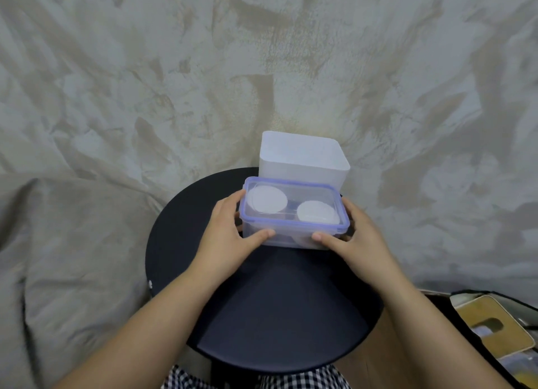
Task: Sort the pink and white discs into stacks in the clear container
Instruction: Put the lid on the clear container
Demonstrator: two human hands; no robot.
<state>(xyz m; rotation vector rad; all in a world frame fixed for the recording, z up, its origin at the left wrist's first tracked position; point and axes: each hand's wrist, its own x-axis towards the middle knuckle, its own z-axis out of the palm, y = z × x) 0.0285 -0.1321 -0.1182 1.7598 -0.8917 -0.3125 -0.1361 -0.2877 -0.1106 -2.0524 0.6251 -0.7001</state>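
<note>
A clear container (314, 195) with a blue-rimmed lid on top sits at the far side of a round dark stool. Through the lid I see two stacks of pale discs, one at the left (266, 199) and one at the right (316, 211); their colours are hard to tell apart. My left hand (230, 228) grips the container's left end, thumb on the front wall. My right hand (355, 237) grips its right end, thumb also on the front wall.
A white square box (302, 158) stands right behind the container. The round dark stool (273, 301) is bare in front of the container. Crumpled grey cloth (116, 97) covers the background. A bag with a tan panel (495, 324) lies at the lower right.
</note>
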